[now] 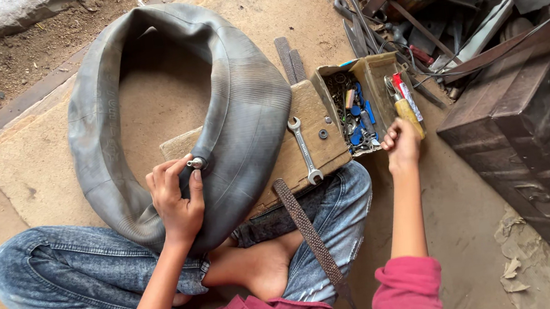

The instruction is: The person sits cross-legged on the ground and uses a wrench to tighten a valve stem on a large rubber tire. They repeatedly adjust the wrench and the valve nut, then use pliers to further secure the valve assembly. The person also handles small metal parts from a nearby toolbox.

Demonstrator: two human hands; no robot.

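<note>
A large grey rubber inner tube [242, 103] lies across a wooden board [315, 113] and my lap. My left hand [176, 197] pinches the metal valve [197, 163] on the tube's inner side. My right hand [402, 144] reaches into an open cardboard box of small parts [368, 73], its fingers closed at the box's near edge by a yellow-handled tool [409, 112]. What the fingers hold is hidden. A silver wrench [304, 150] rests on the board between my hands. A long rough file [310, 232] lies over my right knee.
Two short files [290, 57] lie beyond the tube. A dark metal chest [532, 141] stands at the right. Scrap metal, pliers and cables [424, 16] pile up at the top right. A dirt strip [14, 66] runs at the top left.
</note>
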